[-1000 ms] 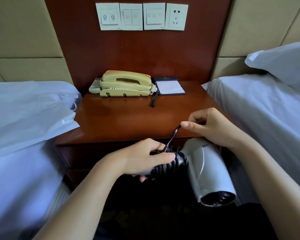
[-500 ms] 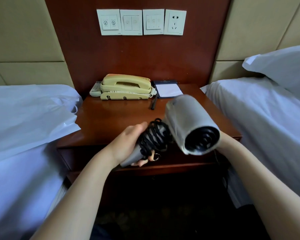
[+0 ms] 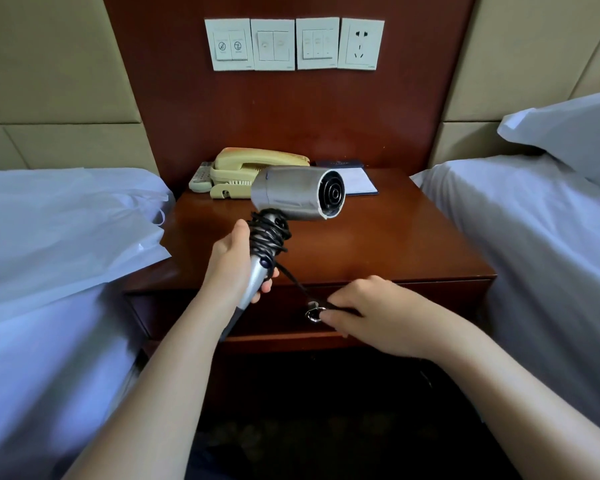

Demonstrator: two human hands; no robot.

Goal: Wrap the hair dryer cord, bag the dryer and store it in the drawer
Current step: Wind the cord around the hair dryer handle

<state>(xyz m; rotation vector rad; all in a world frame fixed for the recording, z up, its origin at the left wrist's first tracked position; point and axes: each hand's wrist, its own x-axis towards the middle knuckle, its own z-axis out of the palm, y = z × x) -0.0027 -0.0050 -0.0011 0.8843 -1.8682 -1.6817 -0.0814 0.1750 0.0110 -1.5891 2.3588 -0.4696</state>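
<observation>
My left hand (image 3: 238,268) grips the hair dryer (image 3: 293,195) by its handle, upright above the nightstand (image 3: 395,244), nozzle pointing right. The black cord (image 3: 269,235) is coiled round the handle (rather loosely). My right hand (image 3: 381,315) pinches its free end before the closed drawer (image 3: 187,317), beside the ring pull (image 3: 314,314).

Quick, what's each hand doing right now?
Left hand: grips the hair dryer by its handle.
Right hand: pinches the free end of the cord.
</observation>
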